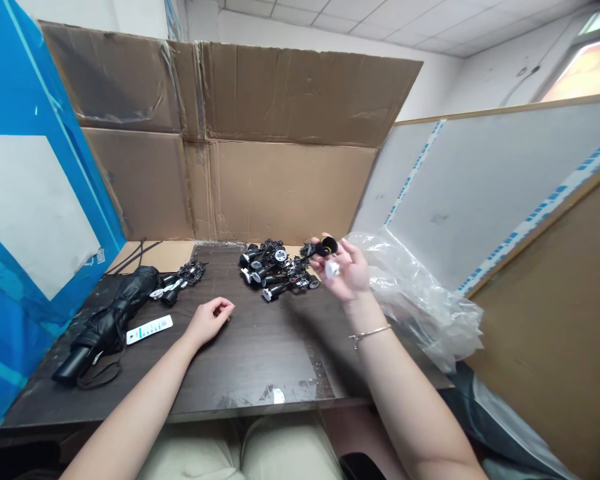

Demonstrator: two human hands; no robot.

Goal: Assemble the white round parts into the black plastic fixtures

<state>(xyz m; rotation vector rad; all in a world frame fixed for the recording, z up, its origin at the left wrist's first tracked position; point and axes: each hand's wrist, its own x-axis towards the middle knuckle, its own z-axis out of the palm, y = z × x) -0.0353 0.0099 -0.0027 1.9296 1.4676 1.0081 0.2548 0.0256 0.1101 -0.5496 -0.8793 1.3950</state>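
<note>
Parts are piled in a tangled black heap on a dark wooden surface, lots of little cylinders with some shiny metal bits. Right hand is up in the air just right of the heap, grip closed on a black cylinder with a yellow mark at its end, held at the fingertips. A small white piece sits right below it, and I can't tell if those two are joined. Left hand rests on the surface in front of the heap, fingers loosely curled, grip released, holding nothing. Left of the heap there's a smaller clump of similar parts, then a folded black umbrella and a white remote. Whatever's printed on that remote is too small to read. A clear plastic bag bunches up right of the heap, touching nothing in the hand but very close to it. The surface's near edge is well in front of the heap, with a white scrap on it. Cardboard sheets stand behind the heap.
</note>
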